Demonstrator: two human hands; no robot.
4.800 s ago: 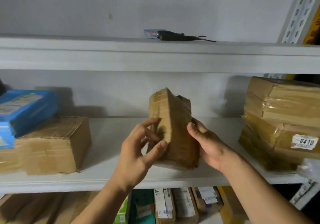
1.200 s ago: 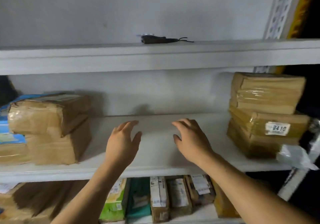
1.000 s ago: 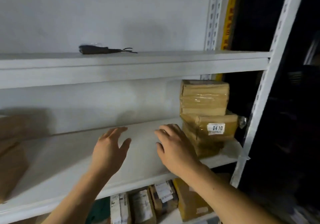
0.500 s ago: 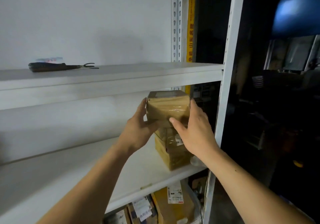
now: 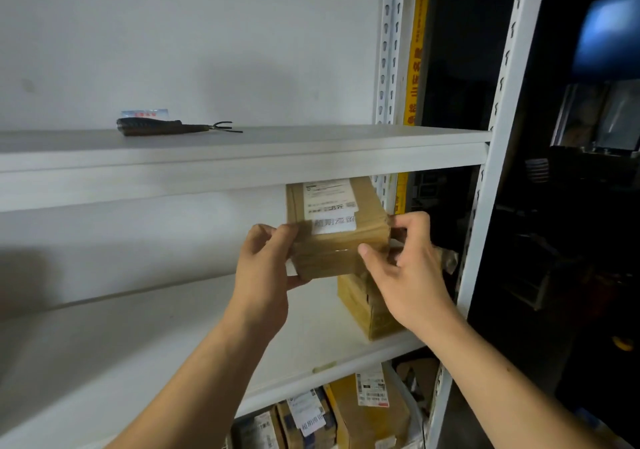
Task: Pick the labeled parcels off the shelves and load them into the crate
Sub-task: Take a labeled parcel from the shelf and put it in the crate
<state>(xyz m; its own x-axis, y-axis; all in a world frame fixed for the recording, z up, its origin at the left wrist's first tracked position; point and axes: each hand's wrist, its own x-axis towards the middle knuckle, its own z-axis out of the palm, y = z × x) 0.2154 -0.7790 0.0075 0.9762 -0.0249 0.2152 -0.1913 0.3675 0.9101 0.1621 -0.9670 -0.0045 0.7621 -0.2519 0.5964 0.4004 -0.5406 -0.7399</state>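
Brown cardboard is sitting between both sets of fingers: the left hand is curling its fingers over the top left edge of a taped parcel with the thumb tucked under its bottom edge, and the right hand is pinching the parcel's right end, thumb lying on the front face and fingers wrapping round the far side. The parcel is being held in the air in the centre of the frame, tilted so its top face with a white printed label is showing, just under the edge of the upper shelf. Below and slightly right of it, another brown parcel is resting on the middle shelf, near the white slotted upright at the right. On the upper shelf, in the upper left of the frame, a dark tool with thin prongs is lying in front of a small packet. Along the bottom edge, more labelled parcels are standing on the shelf underneath. The right side of the frame is lying in darkness.
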